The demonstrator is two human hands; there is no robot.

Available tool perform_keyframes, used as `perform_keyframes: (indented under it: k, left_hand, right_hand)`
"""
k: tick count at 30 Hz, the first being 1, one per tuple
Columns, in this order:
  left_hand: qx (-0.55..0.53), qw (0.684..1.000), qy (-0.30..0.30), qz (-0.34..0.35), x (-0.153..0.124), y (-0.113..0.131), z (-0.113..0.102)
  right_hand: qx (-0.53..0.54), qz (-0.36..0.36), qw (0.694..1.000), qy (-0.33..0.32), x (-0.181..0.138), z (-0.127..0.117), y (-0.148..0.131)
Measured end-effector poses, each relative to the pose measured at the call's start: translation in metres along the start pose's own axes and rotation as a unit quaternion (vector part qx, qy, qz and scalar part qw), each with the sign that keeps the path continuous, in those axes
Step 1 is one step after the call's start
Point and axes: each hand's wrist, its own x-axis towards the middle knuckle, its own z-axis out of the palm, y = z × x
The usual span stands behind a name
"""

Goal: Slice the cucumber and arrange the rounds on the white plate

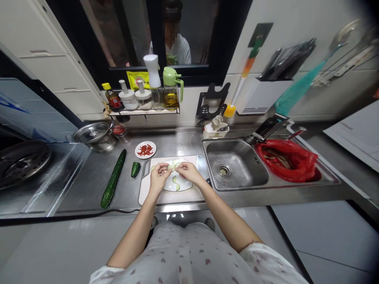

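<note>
On the steel counter [85,181], a cutting board [145,191] lies left of the sink [245,173] and bears a white plate [185,185]. Left hand [160,173] and right hand [188,172] pinch a pale cucumber slice [171,167] over the plate's far half. Caution: uneven fingertip pressure could tear the slice; a loose pinch could drop it, displacing the laid slices [177,184] nearby.

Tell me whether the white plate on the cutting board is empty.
Not empty: cucumber slices lie on the plate, with bare white showing beside them. The left hand and right hand hide part of it.
</note>
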Motion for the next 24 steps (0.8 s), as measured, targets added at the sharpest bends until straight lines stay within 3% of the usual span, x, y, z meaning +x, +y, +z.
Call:
perform_keyframes:
  k: [8, 15, 19, 24]
  left_hand:
    - [0.136, 0.989, -0.026, -0.046, -0.003, -0.028, -0.01]
    - [0.397, 0.91, -0.082, -0.09, -0.011, -0.047, -0.014]
    - [0.459, 0.878, -0.095, -0.1, -0.013, -0.053, -0.009]
    - [0.493, 0.86, -0.096, -0.089, -0.014, -0.06, -0.005]
  right_hand:
    - [-0.19, -0.025, 0.981, 0.011, 0.011, -0.008, 0.032]
    - [-0.371, 0.02, 0.928, -0.033, 0.0, 0.002, 0.048]
    - [-0.434, 0.047, 0.898, -0.052, -0.003, 0.009, 0.05]
    - [-0.489, 0.063, 0.867, -0.072, -0.004, 0.014, 0.049]
